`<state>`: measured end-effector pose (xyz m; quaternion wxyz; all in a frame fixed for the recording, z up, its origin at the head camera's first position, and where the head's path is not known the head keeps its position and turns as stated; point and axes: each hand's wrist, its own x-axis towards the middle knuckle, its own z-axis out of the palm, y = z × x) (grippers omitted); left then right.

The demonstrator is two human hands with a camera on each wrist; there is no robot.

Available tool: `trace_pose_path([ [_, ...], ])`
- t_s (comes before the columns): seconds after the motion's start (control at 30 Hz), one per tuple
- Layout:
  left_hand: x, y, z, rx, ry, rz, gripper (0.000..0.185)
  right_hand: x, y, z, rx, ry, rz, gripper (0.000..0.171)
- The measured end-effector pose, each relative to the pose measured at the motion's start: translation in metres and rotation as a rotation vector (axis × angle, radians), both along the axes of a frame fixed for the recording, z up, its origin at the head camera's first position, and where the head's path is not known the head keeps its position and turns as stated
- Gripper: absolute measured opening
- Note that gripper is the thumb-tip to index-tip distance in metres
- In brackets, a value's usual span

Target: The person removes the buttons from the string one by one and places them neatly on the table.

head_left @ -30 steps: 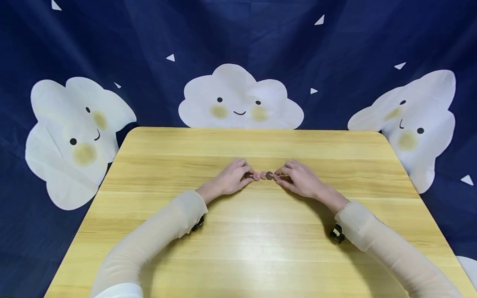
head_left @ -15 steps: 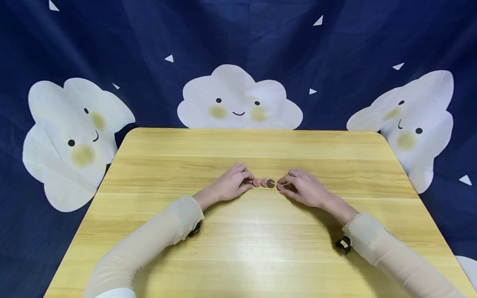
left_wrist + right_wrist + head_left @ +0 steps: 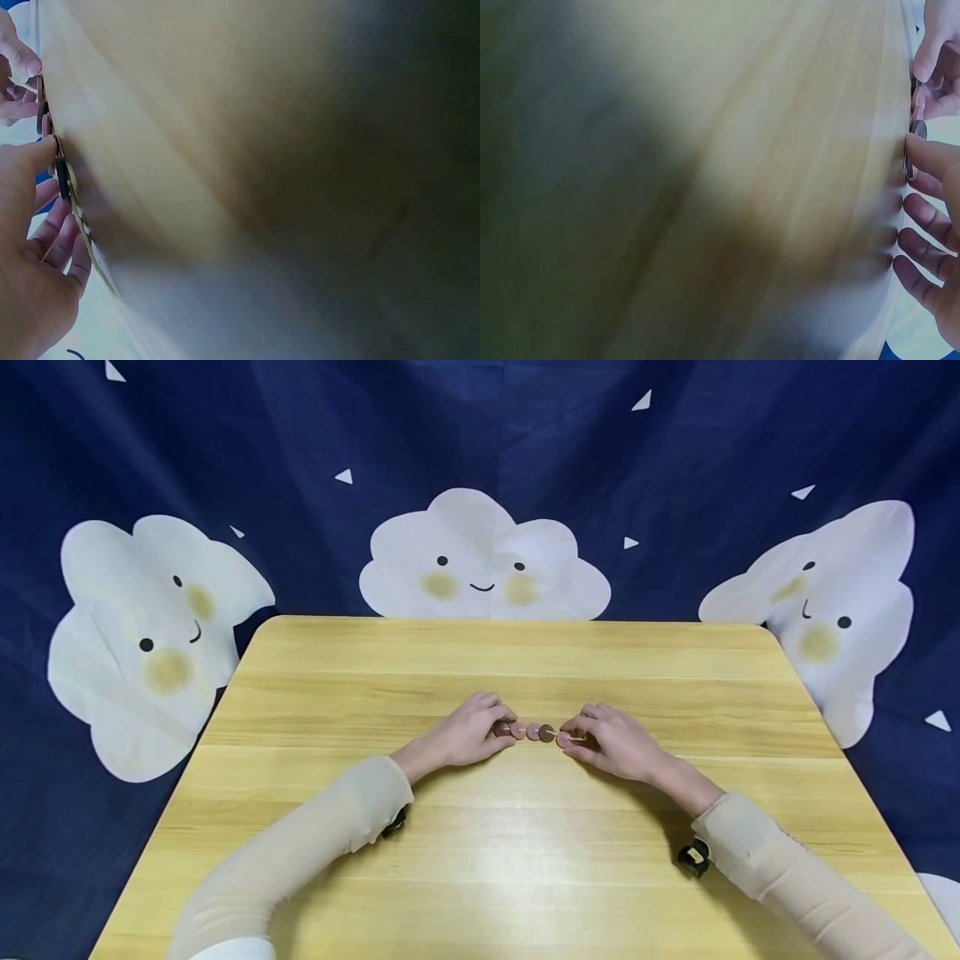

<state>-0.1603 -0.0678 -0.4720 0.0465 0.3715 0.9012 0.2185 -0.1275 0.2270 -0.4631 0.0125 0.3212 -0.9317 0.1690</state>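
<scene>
A row of round, button-like discs, pink and dark brown, lies along a thin pale cord near the table's middle. My left hand pinches the row's left end, beside a dark disc and a pink disc. Between the hands lie another pink disc and a brown disc. With thumb and fingers, my right hand grips the rightmost pink disc, a small gap from the brown one. In the left wrist view, a dark disc appears edge-on by the left fingers, the cord trailing below.
The wooden table spreads around both hands, with rounded far corners. Behind it hangs a dark blue cloth printed with white clouds. A small black device sits under the right wrist, and a similar one under the left.
Both hands and the disc row have come slightly nearer the person. The right hand has shifted right with its pink disc, widening the gap to the brown one. More of the left dark disc shows.
</scene>
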Motion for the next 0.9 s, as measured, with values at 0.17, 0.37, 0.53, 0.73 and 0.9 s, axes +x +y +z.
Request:
trace_pose_path([
  [0.17, -0.005, 0.011, 0.000, -0.001, -0.022, -0.019, 0.040, 0.000, 0.001, 0.001, 0.003, -0.019, -0.011, 0.030],
  [0.37, -0.010, 0.020, -0.001, -0.003, -0.065, -0.031, 0.043, 0.000, 0.002, 0.000, 0.003, -0.015, -0.018, 0.032],
  [0.53, -0.011, 0.026, -0.001, 0.012, -0.092, -0.051, 0.044, 0.000, 0.001, 0.000, 0.004, -0.031, -0.018, 0.034],
  [0.73, -0.013, 0.033, -0.003, 0.023, -0.093, -0.069, 0.043, -0.001, 0.001, 0.000, -0.009, -0.031, -0.015, 0.033],
  [0.9, -0.014, 0.036, -0.005, 0.028, -0.094, -0.065, 0.043, -0.002, 0.000, 0.000, -0.011, -0.037, -0.014, 0.031],
])
